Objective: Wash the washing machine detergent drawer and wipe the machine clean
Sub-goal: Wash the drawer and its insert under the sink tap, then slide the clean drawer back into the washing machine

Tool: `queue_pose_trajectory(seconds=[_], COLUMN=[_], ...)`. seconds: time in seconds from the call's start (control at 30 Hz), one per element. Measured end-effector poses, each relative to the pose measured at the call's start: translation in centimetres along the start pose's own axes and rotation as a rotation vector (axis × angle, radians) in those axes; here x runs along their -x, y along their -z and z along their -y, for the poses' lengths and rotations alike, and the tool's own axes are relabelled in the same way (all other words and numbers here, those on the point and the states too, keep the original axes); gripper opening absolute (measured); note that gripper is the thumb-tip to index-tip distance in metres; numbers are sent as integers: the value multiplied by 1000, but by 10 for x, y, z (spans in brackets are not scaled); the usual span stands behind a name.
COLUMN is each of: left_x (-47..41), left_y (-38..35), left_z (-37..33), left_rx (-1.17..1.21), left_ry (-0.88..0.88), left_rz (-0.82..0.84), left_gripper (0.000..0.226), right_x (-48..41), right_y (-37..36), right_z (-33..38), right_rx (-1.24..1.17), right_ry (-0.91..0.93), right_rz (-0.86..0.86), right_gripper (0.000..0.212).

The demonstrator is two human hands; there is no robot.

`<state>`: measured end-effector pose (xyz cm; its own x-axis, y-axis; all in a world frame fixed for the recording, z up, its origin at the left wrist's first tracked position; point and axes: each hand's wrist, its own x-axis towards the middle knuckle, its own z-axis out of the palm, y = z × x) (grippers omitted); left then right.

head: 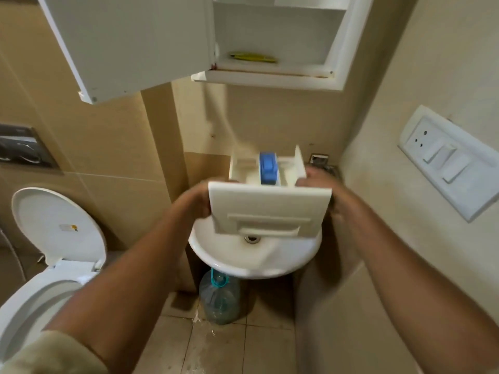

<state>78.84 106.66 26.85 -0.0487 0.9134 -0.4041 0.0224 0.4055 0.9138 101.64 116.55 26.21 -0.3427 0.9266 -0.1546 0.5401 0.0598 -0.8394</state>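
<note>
Head view: small tiled bathroom, seen looking down over both bare forearms.
Detergent drawer (270, 209): white, held in the air above the sink (243, 265); front panel with recessed handle faces the camera, compartments point away toward the wall.
Blue insert (267, 168): seated in the middle compartment; markings too blurred to read.
Left hand (195, 203): grips the left edge of the front panel, fingers curled behind it and hidden.
Right hand (321, 184): grips the right side of the drawer, thumb over the top edge; motion-blurred.
Drain (252, 238): shows just under the drawer's lower edge.
Water jug (220, 300): clear, teal handle, on the floor under the sink.
Toilet lid (59, 225): raised, at left; small sticker (68, 228) on it, too blurred to read.
Cabinet door (129, 41): white, swung open overhead; yellow object (252, 57) lying on the shelf inside.
Switch plate (448, 163): white, on the right wall, one socket beside rocker switches; lettering too small to tell.
Flush plate (24, 149): dark, on the left wall.
</note>
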Motion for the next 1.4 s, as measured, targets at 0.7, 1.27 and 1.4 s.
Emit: queue_pose_trajectory(seconds=[0.7, 1.27, 1.4], left_x=[-10, 34, 82], left_y=[11, 57, 71], left_z=[116, 192, 208], left_rx=[-90, 118, 201], left_ry=[492, 458, 473], left_rz=[-147, -141, -304], left_gripper=[23, 41, 20], right_x=[13, 2, 26], right_y=[-78, -140, -185], right_z=[-107, -92, -62], right_rx=[-292, -71, -19], right_ry=[-604, -525, -449], right_rz=[196, 431, 520], right_gripper=[28, 17, 22])
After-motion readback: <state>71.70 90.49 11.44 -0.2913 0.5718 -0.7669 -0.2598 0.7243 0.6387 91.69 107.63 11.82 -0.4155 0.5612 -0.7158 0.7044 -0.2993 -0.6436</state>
